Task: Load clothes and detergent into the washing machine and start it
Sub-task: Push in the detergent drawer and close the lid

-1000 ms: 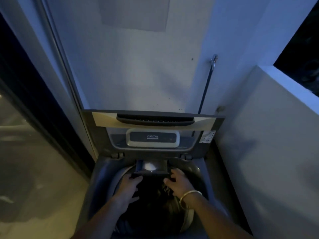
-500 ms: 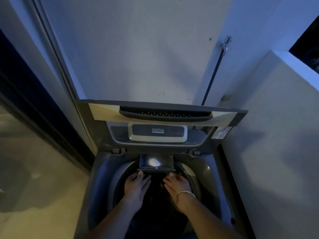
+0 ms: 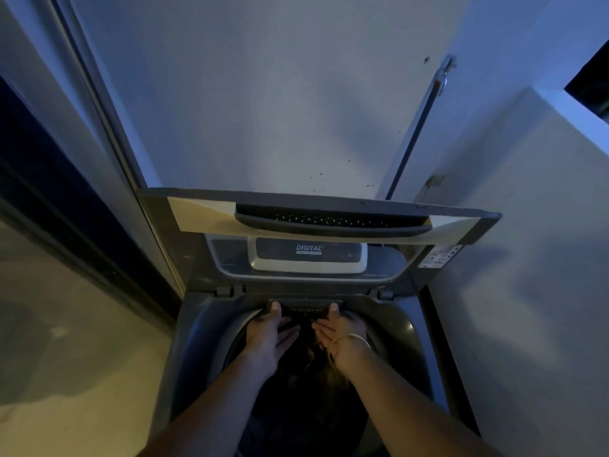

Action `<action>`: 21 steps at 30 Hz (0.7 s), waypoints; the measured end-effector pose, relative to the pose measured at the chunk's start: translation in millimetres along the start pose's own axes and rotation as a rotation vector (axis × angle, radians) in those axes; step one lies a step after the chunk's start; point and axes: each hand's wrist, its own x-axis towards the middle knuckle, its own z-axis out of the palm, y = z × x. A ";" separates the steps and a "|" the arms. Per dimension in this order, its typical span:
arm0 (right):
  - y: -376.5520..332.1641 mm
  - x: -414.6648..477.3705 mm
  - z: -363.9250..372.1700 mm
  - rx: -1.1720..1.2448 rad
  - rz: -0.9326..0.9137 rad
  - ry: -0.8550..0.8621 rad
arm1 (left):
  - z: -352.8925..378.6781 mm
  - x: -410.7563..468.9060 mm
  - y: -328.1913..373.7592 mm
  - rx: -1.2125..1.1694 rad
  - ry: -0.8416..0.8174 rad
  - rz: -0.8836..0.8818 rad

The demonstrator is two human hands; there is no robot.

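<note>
A grey top-loading washing machine stands below me with its lid raised against the wall. The control panel reads DIGITAL. The detergent drawer at the back rim of the tub sits pushed in, only its dark front showing. My left hand and my right hand, a bangle on its wrist, have their fingers spread, fingertips pressing the drawer front. Dark clothes lie in the drum under my arms, dim and hard to make out.
A white wall is behind the machine, and a low white wall closes in on the right. A hose runs down from a tap at the upper right. A sliding glass door flanks the left.
The detergent drawer, pulled out with powder visible before, has been pushed in flush. Both hands moved forward with it, from gripping its sides to pressing its front.
</note>
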 end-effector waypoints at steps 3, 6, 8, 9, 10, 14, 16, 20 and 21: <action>-0.6 2.5 -10.9 -0.042 0.030 0.026 | -4.6 -1.9 2.5 0.144 0.023 -0.044; -7.5 -1.5 -13.9 -0.133 0.035 0.068 | -1.0 -4.7 12.6 0.281 0.010 -0.105; -12.3 -7.8 -16.5 -0.249 0.033 0.097 | 4.9 -12.5 18.8 0.382 0.012 -0.109; -15.3 -13.4 -19.4 -0.324 0.023 0.094 | 7.0 -19.3 20.2 0.439 0.020 -0.078; -17.9 -19.4 -23.2 -0.411 -0.013 0.085 | 8.4 -26.8 20.3 0.507 0.030 -0.024; -35.9 -56.3 -39.2 -0.874 -0.531 0.011 | 9.3 -63.9 21.8 0.747 0.000 0.523; -50.8 -86.0 -39.0 -0.964 -0.850 -0.040 | 12.7 -87.0 30.3 0.972 0.060 0.957; -86.7 -151.0 -32.2 -0.955 -1.448 0.028 | 34.8 -133.6 50.8 1.195 0.344 1.610; -95.0 -161.6 -27.6 -0.931 -1.518 0.062 | 40.7 -138.3 57.0 1.184 0.400 1.692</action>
